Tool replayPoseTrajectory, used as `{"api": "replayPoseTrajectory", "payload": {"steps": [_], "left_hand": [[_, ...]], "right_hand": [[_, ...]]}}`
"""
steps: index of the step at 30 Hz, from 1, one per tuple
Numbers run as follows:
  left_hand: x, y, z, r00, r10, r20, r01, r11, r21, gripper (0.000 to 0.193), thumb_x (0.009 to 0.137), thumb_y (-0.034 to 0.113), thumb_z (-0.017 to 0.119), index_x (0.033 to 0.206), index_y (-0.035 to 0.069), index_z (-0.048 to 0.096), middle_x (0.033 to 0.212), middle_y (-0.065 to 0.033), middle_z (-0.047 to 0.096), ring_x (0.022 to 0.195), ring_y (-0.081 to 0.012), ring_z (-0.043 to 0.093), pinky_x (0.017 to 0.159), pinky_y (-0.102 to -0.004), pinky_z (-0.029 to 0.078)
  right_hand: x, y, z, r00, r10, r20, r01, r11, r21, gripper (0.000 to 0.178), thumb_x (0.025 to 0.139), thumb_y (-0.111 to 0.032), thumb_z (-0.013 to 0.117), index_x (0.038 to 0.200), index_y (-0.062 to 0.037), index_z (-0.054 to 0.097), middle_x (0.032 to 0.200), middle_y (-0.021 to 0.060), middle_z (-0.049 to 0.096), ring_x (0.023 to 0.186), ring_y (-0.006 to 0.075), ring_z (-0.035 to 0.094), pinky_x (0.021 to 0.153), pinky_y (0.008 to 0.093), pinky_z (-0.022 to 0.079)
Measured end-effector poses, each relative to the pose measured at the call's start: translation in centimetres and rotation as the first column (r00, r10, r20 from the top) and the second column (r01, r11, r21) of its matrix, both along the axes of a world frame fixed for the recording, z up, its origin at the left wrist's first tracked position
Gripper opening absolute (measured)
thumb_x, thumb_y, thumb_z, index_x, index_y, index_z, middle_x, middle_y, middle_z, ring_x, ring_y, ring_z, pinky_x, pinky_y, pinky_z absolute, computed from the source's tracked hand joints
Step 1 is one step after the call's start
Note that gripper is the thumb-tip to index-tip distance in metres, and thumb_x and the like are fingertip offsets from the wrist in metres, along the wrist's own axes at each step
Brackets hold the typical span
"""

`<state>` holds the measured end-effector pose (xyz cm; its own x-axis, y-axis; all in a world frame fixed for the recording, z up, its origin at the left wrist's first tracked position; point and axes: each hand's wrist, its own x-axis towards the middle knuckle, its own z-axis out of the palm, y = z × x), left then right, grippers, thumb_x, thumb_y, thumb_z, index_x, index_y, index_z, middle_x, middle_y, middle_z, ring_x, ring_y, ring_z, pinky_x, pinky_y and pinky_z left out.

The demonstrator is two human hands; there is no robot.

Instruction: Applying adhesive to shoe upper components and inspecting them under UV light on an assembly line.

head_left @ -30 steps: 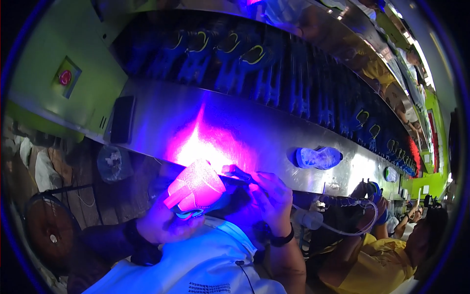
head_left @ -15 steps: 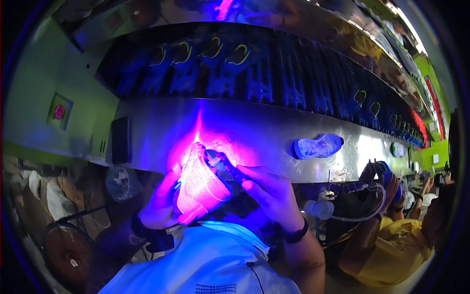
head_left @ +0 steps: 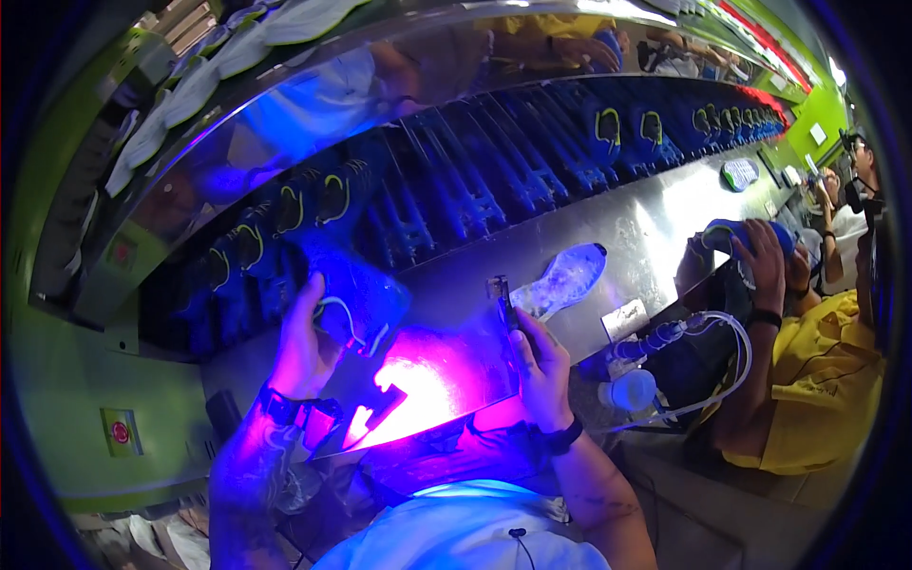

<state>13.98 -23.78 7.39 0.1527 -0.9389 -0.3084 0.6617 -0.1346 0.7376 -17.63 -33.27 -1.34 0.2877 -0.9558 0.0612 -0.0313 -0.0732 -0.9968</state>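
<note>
My left hand (head_left: 302,344) is raised at the left, its fingers closed on a blue-lit shoe upper (head_left: 366,293) with a pale collar edge. This shoe is held over the bench, close to the row of shoes in the dark rack. My right hand (head_left: 543,375) is closed on a slim dark hand tool (head_left: 501,309) with a blocky top, standing nearly upright; its exact kind cannot be made out. Just beyond the tool a pale shoe sole (head_left: 575,274) lies on the metal bench (head_left: 465,275).
A long dark rack (head_left: 437,185) holding several shoes runs along the bench's far side. Bright pink-violet light (head_left: 423,380) falls near the front edge. To the right are a white hose (head_left: 746,356) and a co-worker in yellow (head_left: 807,380) holding a blue shoe (head_left: 727,237).
The view has turned to the right. My left hand has carried the shoe out of the pink light toward the rack. My right hand, with the tool, has moved away from the shoe.
</note>
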Motion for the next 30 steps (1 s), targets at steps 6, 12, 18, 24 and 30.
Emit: {"api": "replayPoseTrajectory", "payload": {"steps": [6,12,18,24,30], "left_hand": [[-7.4,0.0,2.3,0.958,0.237,-0.164,-0.213,0.965,0.150,0.053,0.103,0.052,0.053,0.136,0.011,0.058,0.130,-0.0078,0.067,0.118,-0.0228,0.066,0.099,-0.0392,0.053],[-7.1,6.2,1.2,0.887,0.216,-0.408,-0.187,0.976,0.111,0.066,0.102,0.060,0.048,0.146,0.010,0.048,0.133,-0.0087,0.064,0.116,-0.0218,0.065,0.093,-0.0361,0.057],[-9.4,9.0,4.9,0.894,0.318,-0.316,-0.287,0.948,0.141,0.071,0.101,0.063,0.048,0.145,0.007,0.047,0.133,-0.0133,0.063,0.117,-0.0256,0.065,0.101,-0.0416,0.054],[-9.7,11.8,5.2,0.916,0.304,-0.263,-0.305,0.952,0.039,0.075,0.102,0.065,0.043,0.148,0.006,0.042,0.138,-0.0162,0.058,0.122,-0.0287,0.062,0.106,-0.0459,0.050],[-9.2,14.2,4.9,0.964,0.244,-0.109,-0.248,0.968,-0.025,0.074,0.102,0.056,0.053,0.155,0.009,0.032,0.146,-0.0167,0.052,0.132,-0.0305,0.056,0.112,-0.0478,0.045]], "right_hand": [[0.2,0.8,1.4,0.999,-0.036,-0.021,0.033,0.991,-0.132,0.035,0.099,-0.010,0.066,0.131,0.0015,0.060,0.115,0.0149,0.067,0.103,0.0232,0.067,0.091,0.0338,0.052],[2.3,4.2,10.9,0.831,0.556,0.018,-0.429,0.661,-0.616,0.031,0.081,-0.001,0.075,0.109,-0.0054,0.062,0.115,0.0216,0.072,0.086,0.0305,0.074,0.072,0.0365,0.059],[5.3,7.0,13.1,0.839,0.543,0.027,-0.301,0.506,-0.808,0.049,0.074,0.003,0.078,0.116,-0.0081,0.057,0.125,0.0238,0.069,0.064,0.0185,0.064,0.057,0.0283,0.052],[4.9,8.9,12.9,0.892,0.442,-0.092,-0.321,0.477,-0.818,0.052,0.073,-0.003,0.072,0.124,-0.0092,0.065,0.138,0.0124,0.065,0.064,0.0173,0.064,0.054,0.0276,0.052],[4.6,10.1,14.1,0.872,0.444,-0.208,-0.401,0.401,-0.824,0.058,0.075,0.003,0.075,0.130,-0.0041,0.056,0.131,0.0222,0.068,0.060,0.0157,0.062,0.052,0.0271,0.047]]}}
